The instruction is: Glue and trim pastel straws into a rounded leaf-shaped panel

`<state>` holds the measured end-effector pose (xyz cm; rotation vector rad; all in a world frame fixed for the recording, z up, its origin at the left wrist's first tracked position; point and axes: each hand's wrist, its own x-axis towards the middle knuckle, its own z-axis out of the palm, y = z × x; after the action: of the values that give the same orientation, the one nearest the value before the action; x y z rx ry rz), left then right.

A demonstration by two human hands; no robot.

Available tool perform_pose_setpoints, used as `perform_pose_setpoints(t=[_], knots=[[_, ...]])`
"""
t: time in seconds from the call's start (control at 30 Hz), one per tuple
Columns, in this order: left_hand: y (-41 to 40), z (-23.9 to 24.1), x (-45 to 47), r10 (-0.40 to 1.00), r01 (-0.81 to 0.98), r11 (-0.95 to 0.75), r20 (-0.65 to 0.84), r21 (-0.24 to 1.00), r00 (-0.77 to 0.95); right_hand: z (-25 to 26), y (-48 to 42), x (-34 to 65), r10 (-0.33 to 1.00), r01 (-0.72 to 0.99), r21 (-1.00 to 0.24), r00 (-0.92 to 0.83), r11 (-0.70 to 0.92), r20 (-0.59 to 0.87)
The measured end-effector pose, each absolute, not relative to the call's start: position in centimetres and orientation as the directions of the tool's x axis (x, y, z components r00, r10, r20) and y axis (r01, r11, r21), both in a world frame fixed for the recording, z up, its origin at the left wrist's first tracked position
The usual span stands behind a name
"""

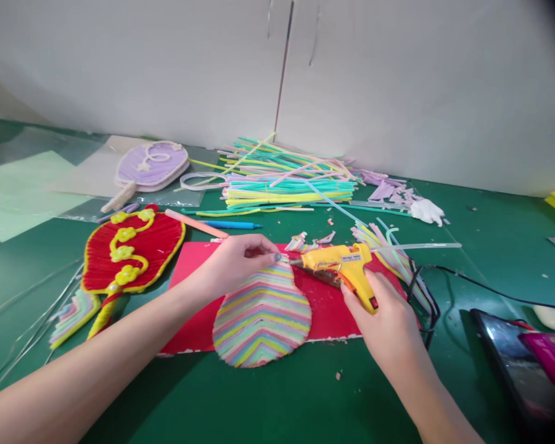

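Observation:
A fan-shaped piece (261,317) covered in pastel chevron stripes lies on a red sheet (324,308) in front of me. My left hand (235,262) rests on its top edge, fingers pinched together on the stripes there. My right hand (385,314) grips a yellow hot glue gun (345,265) by the handle. The gun's nozzle points left at the fan's top edge, right beside my left fingertips. A black cord (425,296) runs from the gun to the right.
A red fan with yellow flowers (132,250) lies at left, a purple one (152,164) behind it. A pile of pastel straws (282,179) sits at the back, with cut scraps (393,188) near it. A phone on a black stand (527,357) is at right. White wall behind.

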<state>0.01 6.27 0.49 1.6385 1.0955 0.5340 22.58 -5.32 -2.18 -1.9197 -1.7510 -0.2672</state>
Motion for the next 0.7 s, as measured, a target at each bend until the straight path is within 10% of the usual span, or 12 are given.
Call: perform_pose_setpoints(t=[0.7], knots=[[6.74, 0.1, -0.39, 0.834, 0.421, -0.062, -0.185, 0.905, 0.519, -1.57, -5.04, 23.07, 0.837, 0.97, -0.229, 0.192, -0.083, 0.512]])
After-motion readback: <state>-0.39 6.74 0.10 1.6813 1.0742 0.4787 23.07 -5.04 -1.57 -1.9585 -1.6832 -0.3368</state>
